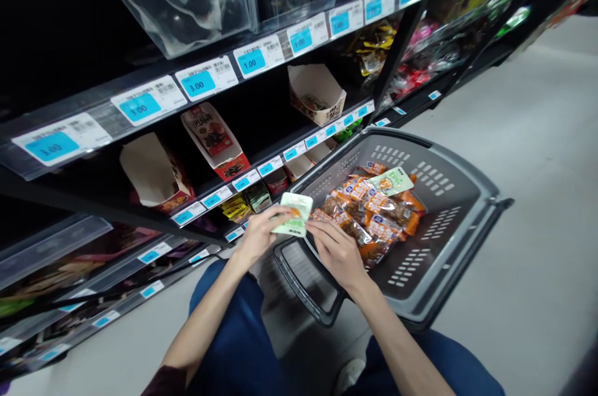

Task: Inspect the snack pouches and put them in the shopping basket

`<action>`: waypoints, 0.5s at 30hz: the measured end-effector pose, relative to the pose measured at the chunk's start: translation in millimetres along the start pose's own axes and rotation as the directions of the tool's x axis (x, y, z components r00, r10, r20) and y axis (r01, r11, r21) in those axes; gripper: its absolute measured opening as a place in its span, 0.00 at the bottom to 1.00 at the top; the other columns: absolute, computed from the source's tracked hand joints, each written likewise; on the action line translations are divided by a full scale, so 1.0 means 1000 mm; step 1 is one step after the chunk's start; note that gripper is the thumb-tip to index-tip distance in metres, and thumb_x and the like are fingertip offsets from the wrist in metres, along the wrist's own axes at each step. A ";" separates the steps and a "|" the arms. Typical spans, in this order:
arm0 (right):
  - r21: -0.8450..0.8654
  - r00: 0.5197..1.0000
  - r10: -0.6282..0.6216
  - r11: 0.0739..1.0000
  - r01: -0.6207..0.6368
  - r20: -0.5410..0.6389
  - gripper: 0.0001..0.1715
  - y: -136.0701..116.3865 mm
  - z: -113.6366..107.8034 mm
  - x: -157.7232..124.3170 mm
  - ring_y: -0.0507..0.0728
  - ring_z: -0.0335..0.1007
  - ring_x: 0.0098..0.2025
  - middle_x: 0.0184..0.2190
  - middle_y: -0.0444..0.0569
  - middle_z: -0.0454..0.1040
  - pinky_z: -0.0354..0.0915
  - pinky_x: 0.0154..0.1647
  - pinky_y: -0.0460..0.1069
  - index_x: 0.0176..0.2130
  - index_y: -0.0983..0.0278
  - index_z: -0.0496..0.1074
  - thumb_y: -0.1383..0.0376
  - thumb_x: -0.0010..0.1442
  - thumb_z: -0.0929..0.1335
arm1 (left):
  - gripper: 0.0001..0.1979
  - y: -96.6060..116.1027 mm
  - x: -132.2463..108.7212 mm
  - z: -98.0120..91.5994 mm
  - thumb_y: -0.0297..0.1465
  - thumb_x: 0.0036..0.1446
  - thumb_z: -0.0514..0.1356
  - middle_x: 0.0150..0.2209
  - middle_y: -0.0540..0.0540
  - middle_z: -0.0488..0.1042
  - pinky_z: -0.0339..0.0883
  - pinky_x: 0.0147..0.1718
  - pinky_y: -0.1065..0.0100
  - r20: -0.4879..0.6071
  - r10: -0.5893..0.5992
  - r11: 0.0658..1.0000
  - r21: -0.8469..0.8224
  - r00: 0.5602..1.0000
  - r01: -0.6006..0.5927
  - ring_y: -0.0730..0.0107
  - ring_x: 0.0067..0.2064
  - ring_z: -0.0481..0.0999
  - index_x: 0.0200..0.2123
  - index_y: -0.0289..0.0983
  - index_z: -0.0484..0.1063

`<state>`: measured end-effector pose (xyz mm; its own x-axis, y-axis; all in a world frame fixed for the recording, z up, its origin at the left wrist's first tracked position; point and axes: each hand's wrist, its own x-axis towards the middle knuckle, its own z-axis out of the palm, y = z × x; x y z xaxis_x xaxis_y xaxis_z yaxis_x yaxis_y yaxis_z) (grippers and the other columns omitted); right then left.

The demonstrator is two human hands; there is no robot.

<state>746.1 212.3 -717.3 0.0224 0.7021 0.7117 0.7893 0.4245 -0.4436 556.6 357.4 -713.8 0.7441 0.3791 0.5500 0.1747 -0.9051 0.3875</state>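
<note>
A small, pale green, flat rectangular packet [296,227] is near the middle of the frame, just left of the basket's contents. The fingers of the left hand [255,239] pinch it from its left side, and they partly cover its front. The fingers of the right hand [340,256] are close together, with their tips at the lower right edge of the packet; I cannot tell whether they also pinch it.

Right of the centre stands a dark grey plastic basket [432,178] with slotted walls. Inside it lies a heap of orange and transparent plastic bags [383,228] with brown contents, and on top of them rests a second pale green flat packet [391,182].

On the left side and along the top is a black shelf unit with white and blue price labels [250,62]. On a lower level, at left, a red cardboard box [231,165] holds a red packet [205,128]. At the upper left are transparent plastic bins [200,16]. The pale grey floor [537,122] fills the right side.
</note>
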 end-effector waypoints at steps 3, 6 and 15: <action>-0.017 0.999 0.041 0.999 -0.041 -0.027 0.18 0.005 0.001 -0.001 0.56 0.76 0.49 0.47 0.51 0.79 0.74 0.53 0.53 0.47 0.63 0.75 0.78 0.65 0.63 | 0.28 -0.026 -0.004 0.000 0.14 0.50 0.52 0.51 0.47 0.80 0.72 0.56 0.63 -0.211 -0.239 0.968 0.029 0.948 0.250 0.64 0.53 0.79 0.49 0.41 0.79; -0.023 0.997 0.070 0.997 -0.071 -0.030 0.16 0.010 0.000 -0.002 0.56 0.77 0.47 0.45 0.51 0.80 0.75 0.51 0.53 0.43 0.63 0.75 0.78 0.65 0.63 | 0.22 -0.051 -0.008 0.004 0.19 0.57 0.52 0.47 0.44 0.82 0.72 0.55 0.61 -0.361 -0.456 0.849 0.098 0.814 0.519 0.60 0.50 0.81 0.48 0.37 0.80; -0.053 0.995 0.083 0.995 -0.080 0.063 0.14 0.009 0.001 -0.002 0.57 0.78 0.45 0.44 0.51 0.80 0.76 0.48 0.52 0.40 0.65 0.76 0.77 0.65 0.63 | 0.26 -0.100 -0.005 0.021 0.18 0.57 0.49 0.47 0.39 0.81 0.71 0.52 0.63 -0.281 -0.674 0.592 0.349 0.683 0.727 0.56 0.49 0.80 0.55 0.35 0.75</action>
<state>752.3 215.0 -723.1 0.0496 0.7694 0.6368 0.8167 0.3358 -0.4693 548.7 442.1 -770.8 0.2093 0.9230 0.3230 0.8690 -0.3269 0.3713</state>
